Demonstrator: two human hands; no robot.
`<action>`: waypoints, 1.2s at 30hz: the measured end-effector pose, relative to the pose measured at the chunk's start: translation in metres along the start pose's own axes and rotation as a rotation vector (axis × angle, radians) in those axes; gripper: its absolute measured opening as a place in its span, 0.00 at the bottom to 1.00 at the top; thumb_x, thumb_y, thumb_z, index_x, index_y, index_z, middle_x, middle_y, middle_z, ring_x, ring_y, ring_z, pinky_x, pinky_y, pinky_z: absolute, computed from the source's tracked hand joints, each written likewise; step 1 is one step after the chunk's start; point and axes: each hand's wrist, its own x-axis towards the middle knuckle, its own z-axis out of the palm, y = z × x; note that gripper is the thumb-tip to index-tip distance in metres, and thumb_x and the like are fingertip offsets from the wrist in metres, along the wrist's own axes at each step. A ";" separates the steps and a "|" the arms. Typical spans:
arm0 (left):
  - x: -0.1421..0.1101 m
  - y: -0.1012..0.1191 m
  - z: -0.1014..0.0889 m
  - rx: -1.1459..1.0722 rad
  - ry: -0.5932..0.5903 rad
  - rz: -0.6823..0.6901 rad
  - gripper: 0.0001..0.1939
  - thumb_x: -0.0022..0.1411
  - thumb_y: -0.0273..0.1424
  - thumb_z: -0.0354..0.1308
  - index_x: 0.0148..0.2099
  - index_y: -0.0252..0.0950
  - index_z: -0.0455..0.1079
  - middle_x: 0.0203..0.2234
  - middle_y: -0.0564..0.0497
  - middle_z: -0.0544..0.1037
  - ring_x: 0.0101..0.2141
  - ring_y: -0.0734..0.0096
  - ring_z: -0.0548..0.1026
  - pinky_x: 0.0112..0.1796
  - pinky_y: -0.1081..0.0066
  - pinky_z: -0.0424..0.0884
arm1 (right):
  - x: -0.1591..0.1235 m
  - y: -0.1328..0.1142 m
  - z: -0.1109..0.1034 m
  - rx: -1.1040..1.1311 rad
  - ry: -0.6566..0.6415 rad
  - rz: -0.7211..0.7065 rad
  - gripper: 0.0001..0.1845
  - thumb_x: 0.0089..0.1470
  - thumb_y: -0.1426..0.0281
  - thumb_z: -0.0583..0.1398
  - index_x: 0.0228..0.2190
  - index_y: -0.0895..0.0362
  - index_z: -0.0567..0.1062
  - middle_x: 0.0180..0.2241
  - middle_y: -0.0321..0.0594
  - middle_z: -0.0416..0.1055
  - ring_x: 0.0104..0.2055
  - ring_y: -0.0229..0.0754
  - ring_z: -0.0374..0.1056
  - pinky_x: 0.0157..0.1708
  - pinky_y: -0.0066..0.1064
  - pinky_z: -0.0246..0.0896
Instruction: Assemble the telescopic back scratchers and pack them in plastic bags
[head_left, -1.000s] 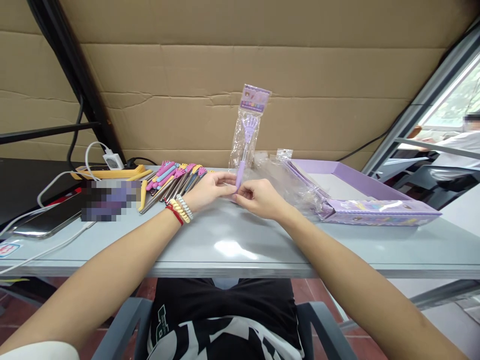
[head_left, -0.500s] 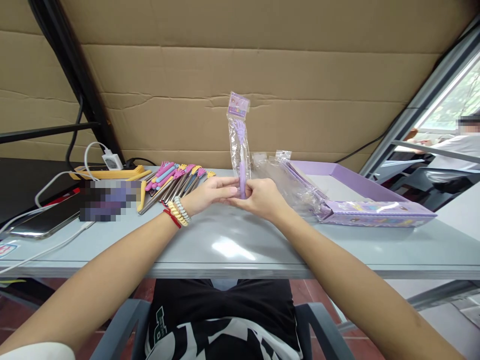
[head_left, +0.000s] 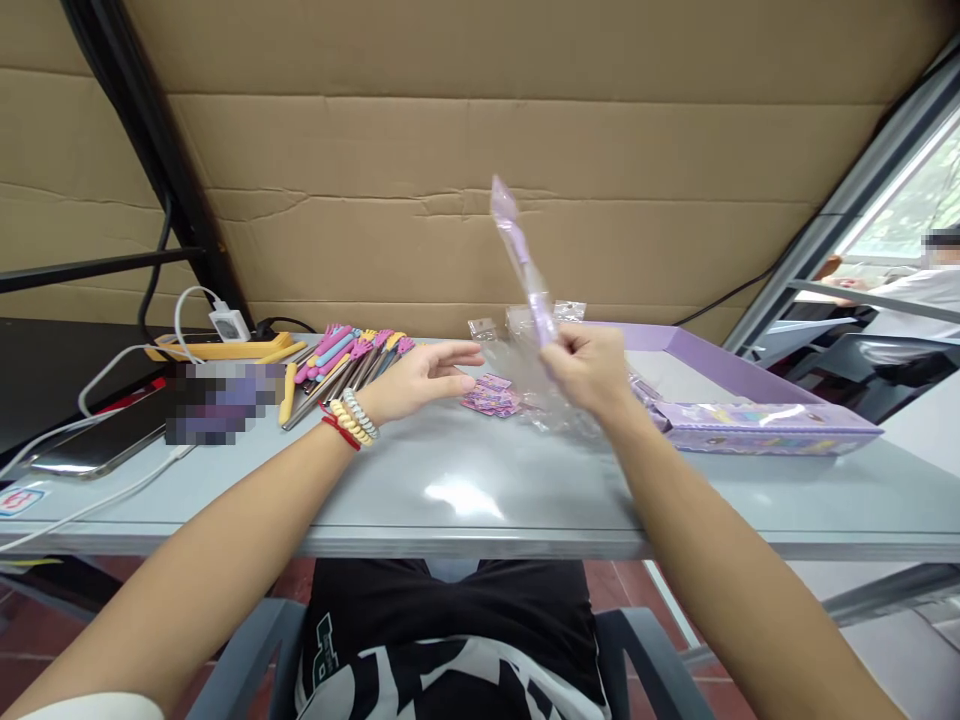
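My right hand is closed around the lower end of a purple back scratcher in a clear plastic sleeve. It is raised above the desk, tilted up to the left and smeared by motion. Fingers apart, my left hand hovers over the desk holding nothing. Just right of its fingertips lies a small pile of purple printed cards. Clear plastic bags lie beyond and below my right hand. Left of my left hand sits a heap of back scratchers with metal rods and pink, yellow and blue parts.
An open purple box stands on the right of the grey desk. At left are a phone, white cables, a charger and a yellow-framed object. Cardboard backs the desk. Another person sits far right.
My left hand has let go of the packaged back scratcher. My right hand has carried it rightward, tilting it. The card pile is now uncovered.
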 end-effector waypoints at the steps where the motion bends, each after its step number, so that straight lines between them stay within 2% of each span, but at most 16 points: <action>1: 0.000 -0.001 -0.002 0.064 0.017 -0.020 0.32 0.55 0.40 0.64 0.59 0.32 0.65 0.56 0.34 0.71 0.48 0.56 0.75 0.47 0.56 0.72 | 0.006 0.007 -0.013 -0.028 0.033 0.060 0.13 0.37 0.70 0.54 0.10 0.56 0.55 0.13 0.31 0.47 0.19 0.31 0.46 0.21 0.28 0.41; 4: 0.001 -0.003 -0.005 0.275 0.069 -0.073 0.29 0.56 0.40 0.62 0.56 0.30 0.66 0.51 0.36 0.75 0.45 0.60 0.76 0.46 0.58 0.72 | 0.020 0.033 -0.054 -0.182 0.117 0.249 0.12 0.38 0.72 0.57 0.11 0.57 0.61 0.13 0.31 0.50 0.19 0.32 0.49 0.22 0.29 0.43; 6: 0.002 -0.003 -0.005 0.376 0.075 -0.092 0.26 0.58 0.40 0.60 0.55 0.30 0.67 0.50 0.38 0.76 0.43 0.62 0.76 0.46 0.59 0.72 | 0.026 0.050 -0.078 -0.305 0.113 0.403 0.12 0.40 0.73 0.59 0.11 0.57 0.64 0.12 0.31 0.50 0.19 0.33 0.50 0.23 0.31 0.44; 8: 0.002 -0.002 -0.004 0.426 0.050 -0.101 0.25 0.58 0.40 0.59 0.54 0.30 0.68 0.49 0.39 0.76 0.43 0.63 0.76 0.45 0.61 0.72 | 0.027 0.063 -0.095 -0.410 0.082 0.541 0.12 0.41 0.73 0.60 0.11 0.57 0.66 0.12 0.34 0.55 0.19 0.34 0.52 0.24 0.34 0.46; 12: 0.002 0.002 -0.002 0.506 -0.007 -0.134 0.25 0.59 0.40 0.57 0.54 0.30 0.68 0.46 0.40 0.78 0.42 0.64 0.77 0.44 0.64 0.72 | 0.028 0.072 -0.102 -0.473 0.042 0.659 0.12 0.42 0.73 0.60 0.11 0.56 0.68 0.16 0.41 0.63 0.22 0.38 0.58 0.26 0.37 0.50; 16: 0.001 0.005 -0.001 0.577 -0.042 -0.142 0.25 0.59 0.41 0.56 0.53 0.29 0.69 0.42 0.42 0.79 0.39 0.65 0.77 0.41 0.66 0.73 | 0.029 0.072 -0.094 -0.493 0.032 0.673 0.11 0.40 0.72 0.60 0.12 0.54 0.66 0.16 0.40 0.62 0.23 0.40 0.58 0.26 0.36 0.50; 20: 0.001 0.002 -0.001 0.719 -0.072 -0.106 0.23 0.61 0.40 0.54 0.53 0.29 0.70 0.42 0.42 0.80 0.39 0.66 0.78 0.41 0.68 0.73 | 0.028 0.068 -0.083 -0.462 0.123 0.592 0.14 0.39 0.71 0.60 0.11 0.54 0.61 0.14 0.34 0.53 0.21 0.37 0.52 0.24 0.34 0.46; 23: 0.001 -0.003 -0.001 0.935 -0.135 -0.057 0.20 0.61 0.37 0.54 0.51 0.29 0.72 0.42 0.41 0.80 0.40 0.62 0.78 0.44 0.65 0.71 | 0.026 0.061 -0.071 -0.391 0.220 0.417 0.15 0.37 0.72 0.58 0.10 0.55 0.57 0.14 0.31 0.45 0.20 0.34 0.46 0.23 0.32 0.43; 25: 0.002 -0.005 -0.001 1.009 -0.170 -0.041 0.19 0.62 0.36 0.53 0.51 0.30 0.73 0.41 0.42 0.80 0.41 0.62 0.78 0.44 0.65 0.71 | 0.023 0.055 -0.060 -0.344 0.234 0.281 0.15 0.36 0.72 0.57 0.11 0.55 0.55 0.14 0.30 0.43 0.20 0.32 0.45 0.23 0.31 0.42; 30: 0.002 -0.004 -0.002 1.050 -0.182 -0.030 0.18 0.63 0.36 0.52 0.50 0.32 0.73 0.40 0.44 0.81 0.40 0.64 0.78 0.42 0.68 0.70 | 0.014 0.042 -0.026 -0.260 0.092 0.030 0.14 0.34 0.69 0.54 0.11 0.55 0.51 0.14 0.31 0.43 0.20 0.32 0.43 0.23 0.30 0.39; 36: 0.003 -0.009 -0.003 1.054 -0.210 -0.029 0.19 0.63 0.38 0.51 0.48 0.32 0.74 0.41 0.43 0.81 0.40 0.61 0.77 0.43 0.66 0.69 | 0.004 0.029 -0.002 -0.300 -0.138 -0.059 0.13 0.35 0.67 0.53 0.11 0.55 0.52 0.13 0.32 0.47 0.20 0.33 0.44 0.23 0.30 0.40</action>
